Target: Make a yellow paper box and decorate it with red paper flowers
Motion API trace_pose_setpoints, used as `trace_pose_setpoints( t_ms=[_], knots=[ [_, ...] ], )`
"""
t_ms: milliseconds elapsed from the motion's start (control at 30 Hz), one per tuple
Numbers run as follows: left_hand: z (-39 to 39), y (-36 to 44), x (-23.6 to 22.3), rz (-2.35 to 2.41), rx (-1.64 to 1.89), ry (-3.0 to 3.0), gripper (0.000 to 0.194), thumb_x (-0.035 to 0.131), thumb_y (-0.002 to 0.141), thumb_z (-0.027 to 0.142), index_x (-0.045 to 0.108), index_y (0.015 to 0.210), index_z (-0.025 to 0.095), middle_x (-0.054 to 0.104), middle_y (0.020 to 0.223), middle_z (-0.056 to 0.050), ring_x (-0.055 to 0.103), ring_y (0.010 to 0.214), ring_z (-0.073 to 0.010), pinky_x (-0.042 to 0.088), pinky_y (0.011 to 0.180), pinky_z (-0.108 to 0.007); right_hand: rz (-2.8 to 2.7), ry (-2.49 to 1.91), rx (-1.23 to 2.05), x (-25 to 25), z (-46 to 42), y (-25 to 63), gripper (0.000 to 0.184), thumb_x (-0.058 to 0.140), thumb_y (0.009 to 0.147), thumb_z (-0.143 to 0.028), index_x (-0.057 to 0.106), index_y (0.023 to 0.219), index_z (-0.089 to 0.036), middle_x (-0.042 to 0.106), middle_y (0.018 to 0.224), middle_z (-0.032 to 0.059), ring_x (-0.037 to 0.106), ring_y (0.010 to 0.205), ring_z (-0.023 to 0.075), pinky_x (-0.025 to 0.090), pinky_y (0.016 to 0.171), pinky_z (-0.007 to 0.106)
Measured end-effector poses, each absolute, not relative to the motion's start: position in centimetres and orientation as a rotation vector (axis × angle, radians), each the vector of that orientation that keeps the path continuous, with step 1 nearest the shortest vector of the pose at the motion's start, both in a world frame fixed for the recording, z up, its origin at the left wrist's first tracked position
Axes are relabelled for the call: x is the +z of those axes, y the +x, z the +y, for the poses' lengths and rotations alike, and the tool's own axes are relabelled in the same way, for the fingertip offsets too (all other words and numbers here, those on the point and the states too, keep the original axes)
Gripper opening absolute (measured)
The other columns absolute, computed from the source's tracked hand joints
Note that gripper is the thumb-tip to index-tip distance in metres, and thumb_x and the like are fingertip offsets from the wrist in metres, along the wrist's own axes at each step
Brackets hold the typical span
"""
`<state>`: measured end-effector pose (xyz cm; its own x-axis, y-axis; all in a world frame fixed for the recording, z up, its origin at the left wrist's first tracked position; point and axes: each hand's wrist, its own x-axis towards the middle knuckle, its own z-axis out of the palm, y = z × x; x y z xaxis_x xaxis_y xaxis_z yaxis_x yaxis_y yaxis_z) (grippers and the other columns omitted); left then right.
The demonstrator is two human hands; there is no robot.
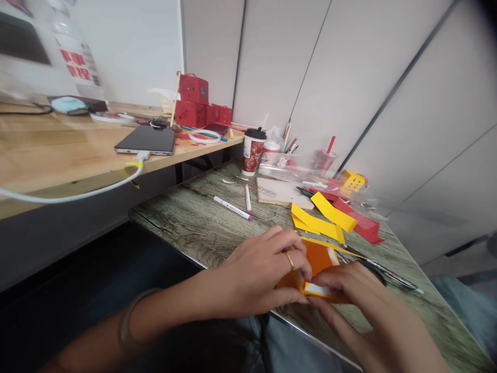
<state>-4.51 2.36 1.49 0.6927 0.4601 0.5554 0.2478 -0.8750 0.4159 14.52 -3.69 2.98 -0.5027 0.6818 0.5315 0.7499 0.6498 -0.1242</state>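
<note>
An open yellow-orange paper box [319, 255] with white strips along its edges is between my two hands at the table's near edge. My left hand [264, 269], wearing a ring, pinches the box's left side and near corner. My right hand [361, 298] grips the near wall on the right, thumb and fingers on either side of the paper. Part of the box is hidden behind my fingers. Just beyond it lie yellow paper strips [318, 223] and a red paper strip [359, 221]. Right of the box, dark-handled scissors [376, 272] rest partly behind my right hand.
Two markers [233, 207] lie left of a pale board [272, 190]. A paper cup [252, 153] with a black lid stands at the back. Red paper boxes [192, 114] and a tablet [146, 139] sit on the higher wooden desk. A small yellow box [353, 181] is far right.
</note>
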Motion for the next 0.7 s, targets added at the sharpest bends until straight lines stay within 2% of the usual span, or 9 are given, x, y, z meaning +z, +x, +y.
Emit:
trace_pose_setpoints(
  t_ms=[133,367,533,700],
  knots=[
    [2.6,-4.3,0.5,0.539,1.111,2.539,0.038,0.065,0.075,0.038,0.05,0.102,0.016,0.059,0.099,-0.005,0.049,0.093,-0.0181,0.043,0.079,-0.03,-2.317,-1.147,-0.067,2.8,-3.5,14.9,0.017,0.06,0.077,-0.017,0.053,0.091,-0.023,0.063,0.082,0.0003,0.061,0.074,0.0113,0.053,0.063,0.02],
    [2.8,-4.2,-0.6,0.455,1.258,2.46,0.022,0.065,0.075,0.034,0.056,0.085,0.017,0.066,0.093,-0.003,0.054,0.089,-0.016,0.044,0.079,-0.028,-2.269,-1.156,-0.041,2.7,-3.6,14.7,0.015,0.059,0.077,-0.018,0.057,0.092,-0.024,0.064,0.087,0.002,0.062,0.082,0.0138,0.053,0.068,0.023],
    [2.7,-4.2,-0.6,0.423,1.298,2.527,0.021,0.061,0.078,0.034,0.061,0.087,0.015,0.068,0.096,-0.005,0.054,0.093,-0.0143,0.045,0.083,-0.027,-2.221,-1.103,-0.036,2.0,-3.9,14.9,0.012,0.057,0.08,-0.018,0.056,0.091,-0.023,0.062,0.086,0.0042,0.063,0.077,0.0156,0.054,0.067,0.027],
    [2.4,-4.4,0.1,0.443,1.179,2.516,0.016,0.059,0.08,0.03,0.064,0.086,0.016,0.065,0.101,-0.005,0.051,0.094,-0.0148,0.044,0.083,-0.027,-2.25,-1.07,-0.239,1.6,-3.9,14.8,0.023,0.061,0.075,-0.015,0.055,0.097,-0.02,0.063,0.086,0.0055,0.062,0.078,0.0156,0.053,0.065,0.025]
  ],
)
